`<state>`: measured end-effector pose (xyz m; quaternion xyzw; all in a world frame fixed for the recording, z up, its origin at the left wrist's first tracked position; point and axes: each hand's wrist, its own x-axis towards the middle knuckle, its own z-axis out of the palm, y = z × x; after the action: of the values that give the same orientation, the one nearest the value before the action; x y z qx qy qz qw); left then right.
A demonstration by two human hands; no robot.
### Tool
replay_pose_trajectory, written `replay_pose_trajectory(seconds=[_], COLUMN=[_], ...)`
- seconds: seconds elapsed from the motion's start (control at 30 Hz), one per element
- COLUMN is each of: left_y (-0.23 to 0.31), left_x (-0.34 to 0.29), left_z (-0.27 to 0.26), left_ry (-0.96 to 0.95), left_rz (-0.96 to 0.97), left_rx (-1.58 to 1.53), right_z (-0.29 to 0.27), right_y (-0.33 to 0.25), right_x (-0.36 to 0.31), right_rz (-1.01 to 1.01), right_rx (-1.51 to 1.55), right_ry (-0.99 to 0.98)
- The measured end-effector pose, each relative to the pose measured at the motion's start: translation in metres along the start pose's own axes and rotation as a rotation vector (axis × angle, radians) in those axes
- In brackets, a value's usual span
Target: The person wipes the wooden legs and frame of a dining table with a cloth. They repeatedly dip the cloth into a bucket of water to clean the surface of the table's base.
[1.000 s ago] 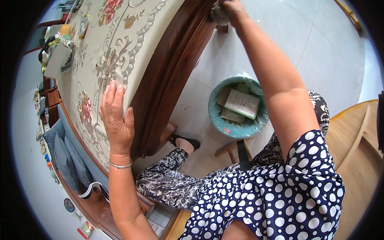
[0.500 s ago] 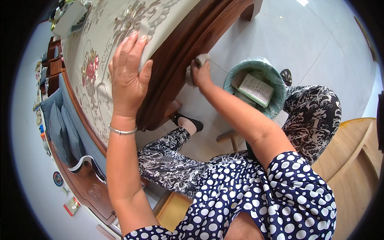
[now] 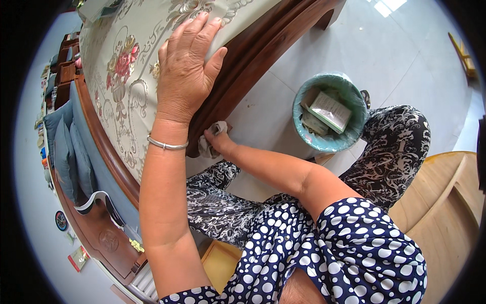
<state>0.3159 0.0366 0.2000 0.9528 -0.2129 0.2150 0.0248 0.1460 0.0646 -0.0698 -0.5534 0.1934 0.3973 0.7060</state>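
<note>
My left hand [image 3: 188, 63] lies flat on the patterned floral tablecloth [image 3: 124, 99], close to the table's edge, with its fingers stretched out. A bracelet circles that wrist. Lower down, my right hand [image 3: 220, 141] grips a crumpled greyish cloth [image 3: 208, 144] against the lower end of the dark wooden table side [image 3: 235, 81], near the floor. Part of the cloth is hidden behind the fingers and the table's carved edge.
A green-lined bin [image 3: 330, 143] holding a white box [image 3: 330, 111] stands on the tiled floor to the right. Right of my knee is a wooden seat [image 3: 435, 202]. A blue-cushioned wooden sofa [image 3: 109, 152] runs along the left.
My right hand has moved down and left along the table side with the cloth. My left hand still rests on the tablecloth, somewhat farther up and right in view.
</note>
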Motion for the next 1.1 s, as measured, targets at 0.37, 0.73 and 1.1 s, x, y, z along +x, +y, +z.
replay_pose_trajectory(seconds=[0.37, 0.73, 1.1], left_y=[0.001, -0.003, -0.004], left_x=[0.007, -0.001, -0.003], left_z=[0.002, -0.006, -0.008], left_ry=[-0.017, -0.108, -0.178], left_rz=[-0.003, -0.026, -0.031], left_rx=[-0.002, 0.017, -0.010], right_z=[-0.082, -0.231, -0.369], right_y=[-0.073, -0.240, -0.389], right_x=[0.023, 0.044, 0.098], right_rz=[0.011, -0.330, -0.555], right_rx=[0.492, 0.654, 0.634], right_ry=[-0.029, 0.122, -0.048])
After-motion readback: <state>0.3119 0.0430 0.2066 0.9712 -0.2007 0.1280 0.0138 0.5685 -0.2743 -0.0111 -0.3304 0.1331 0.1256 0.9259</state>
